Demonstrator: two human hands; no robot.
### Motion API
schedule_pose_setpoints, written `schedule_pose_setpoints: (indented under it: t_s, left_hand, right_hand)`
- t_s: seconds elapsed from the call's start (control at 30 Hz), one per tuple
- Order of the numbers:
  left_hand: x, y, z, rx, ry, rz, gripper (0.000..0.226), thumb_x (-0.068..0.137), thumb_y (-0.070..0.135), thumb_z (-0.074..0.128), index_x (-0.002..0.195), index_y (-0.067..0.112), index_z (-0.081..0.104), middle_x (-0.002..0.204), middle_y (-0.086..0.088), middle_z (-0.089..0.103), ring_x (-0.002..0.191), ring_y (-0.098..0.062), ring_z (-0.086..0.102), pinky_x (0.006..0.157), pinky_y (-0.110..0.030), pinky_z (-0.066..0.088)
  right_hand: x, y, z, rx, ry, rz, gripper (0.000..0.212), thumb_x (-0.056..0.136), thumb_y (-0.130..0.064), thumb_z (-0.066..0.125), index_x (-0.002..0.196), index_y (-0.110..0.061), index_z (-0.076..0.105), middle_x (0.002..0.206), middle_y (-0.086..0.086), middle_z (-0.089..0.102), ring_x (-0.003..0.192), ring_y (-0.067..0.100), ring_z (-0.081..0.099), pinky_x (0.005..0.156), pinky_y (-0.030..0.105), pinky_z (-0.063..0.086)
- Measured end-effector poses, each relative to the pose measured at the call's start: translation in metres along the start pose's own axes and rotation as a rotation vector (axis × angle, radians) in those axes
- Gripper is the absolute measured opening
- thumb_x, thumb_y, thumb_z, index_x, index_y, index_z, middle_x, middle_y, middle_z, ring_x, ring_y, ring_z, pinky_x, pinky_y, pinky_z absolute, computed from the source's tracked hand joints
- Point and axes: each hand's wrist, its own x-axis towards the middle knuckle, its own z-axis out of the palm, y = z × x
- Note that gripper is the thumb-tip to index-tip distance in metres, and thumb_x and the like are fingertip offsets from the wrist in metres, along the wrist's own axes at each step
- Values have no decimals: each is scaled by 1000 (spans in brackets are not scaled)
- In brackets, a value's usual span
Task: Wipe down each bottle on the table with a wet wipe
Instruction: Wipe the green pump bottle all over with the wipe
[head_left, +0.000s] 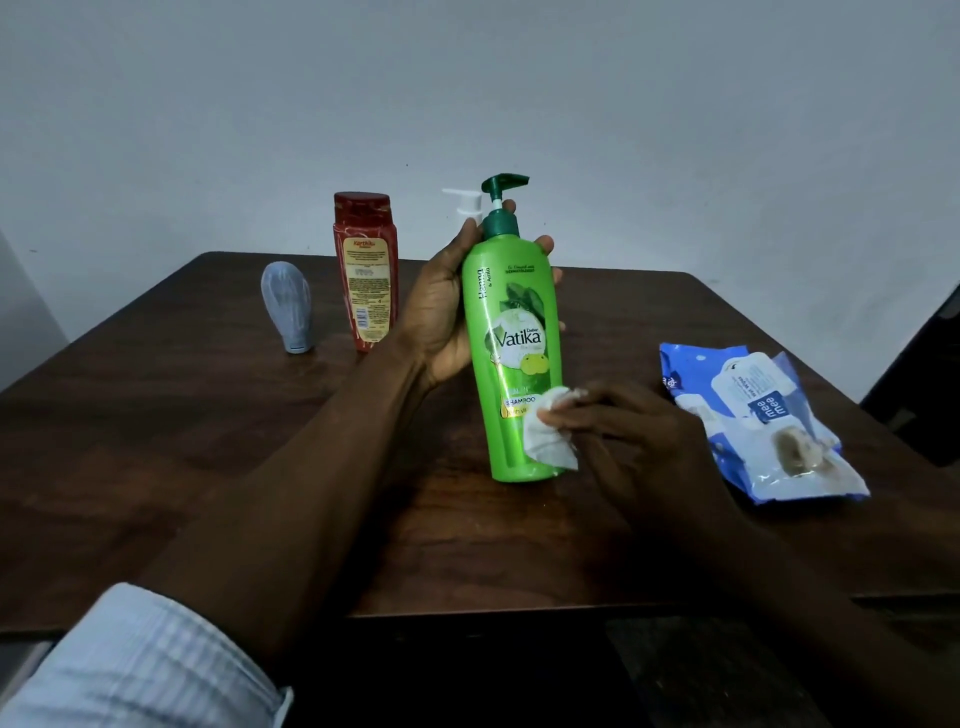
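Observation:
A tall green pump shampoo bottle (511, 332) stands tilted in the middle of the dark wooden table (208, 426). My left hand (441, 306) grips it from behind, fingers curled round its shoulder and neck. My right hand (628, 436) pinches a crumpled white wet wipe (548, 434) against the bottle's lower front. A red shampoo bottle (366, 270) stands upright at the back left. Beside it stands a small grey tube (288, 306) on its cap. A white pump head (465, 200) shows behind the green bottle; its body is hidden.
A blue and white wet wipe pack (753, 415) lies open on the table at the right. The table's front edge runs below my forearms. A plain pale wall stands behind the table. A dark object sits off the table's right side.

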Motion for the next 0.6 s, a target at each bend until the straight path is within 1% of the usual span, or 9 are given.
schedule_pose_setpoints:
  t_s: [0.07, 0.13, 0.23, 0.37, 0.43, 0.5, 0.53, 0.57, 0.6]
  left_hand:
    - [1, -1, -1, -26, -11, -4, 43, 101, 48, 32, 141, 35, 37, 122, -9, 65, 110, -30, 58, 101, -66, 36]
    - [1, -1, -3, -36, -26, -5, 44, 101, 48, 32, 143, 35, 35, 123, -9, 63, 110, -30, 57, 101, -67, 35]
    - [1, -1, -4, -35, -38, -7, 47, 99, 48, 34, 144, 36, 34, 124, -9, 63, 110, -30, 59, 105, -68, 31]
    - [0, -2, -5, -35, -11, 5, 48, 96, 46, 40, 142, 31, 42, 126, -12, 62, 110, -32, 59, 116, -69, 17]
    - [0, -1, -4, -34, 16, 18, 51, 95, 45, 41, 145, 30, 40, 125, -13, 63, 110, -32, 59, 114, -61, 28]
    - [0, 0, -2, -28, 38, 35, 54, 94, 44, 41, 147, 29, 37, 122, -14, 65, 109, -31, 59, 104, -49, 46]
    - [0, 1, 0, -26, 42, 40, 53, 94, 44, 41, 146, 29, 38, 121, -14, 65, 109, -30, 59, 100, -46, 49]
    - [0, 1, 1, -24, 42, 43, 52, 95, 43, 40, 145, 29, 38, 120, -14, 65, 109, -29, 59, 98, -45, 51]
    - [-1, 1, 1, -24, 37, 45, 52, 96, 44, 39, 145, 29, 37, 120, -14, 65, 110, -29, 59, 98, -46, 51]
  right_hand:
    - [-11, 0, 0, 10, -13, -5, 28, 76, 14, 73, 99, -1, 76, 106, -4, 64, 108, -20, 54, 94, 3, 42]
    - [-18, 1, -2, 21, -20, 21, 24, 82, 2, 72, 101, -11, 78, 108, -11, 65, 106, -14, 59, 92, 8, 47]
    - [-15, -1, -5, 29, -31, 81, 23, 83, -4, 71, 99, -18, 79, 106, -13, 67, 102, -6, 64, 87, 13, 52]
    - [15, 0, -4, 128, 23, 159, 17, 87, 5, 68, 98, -2, 78, 102, -5, 70, 95, -6, 67, 80, 15, 57]
    - [36, 6, -3, 175, 60, 191, 17, 89, 9, 65, 101, 2, 76, 104, 4, 72, 93, 2, 71, 77, 22, 60]
    - [59, 14, 0, 201, 97, 178, 17, 90, 8, 64, 103, 3, 75, 106, 5, 73, 90, 8, 74, 76, 28, 62]
    - [70, 20, 1, 157, 129, 154, 17, 90, 5, 66, 102, 0, 77, 106, 6, 73, 91, 13, 74, 77, 33, 62]
    - [80, 23, 2, 90, 155, 127, 17, 88, 2, 67, 100, -5, 78, 104, 7, 73, 92, 16, 73, 78, 34, 61]
    - [88, 25, 3, 33, 173, 107, 18, 87, 1, 69, 98, -8, 79, 100, 7, 73, 92, 16, 72, 78, 28, 59]
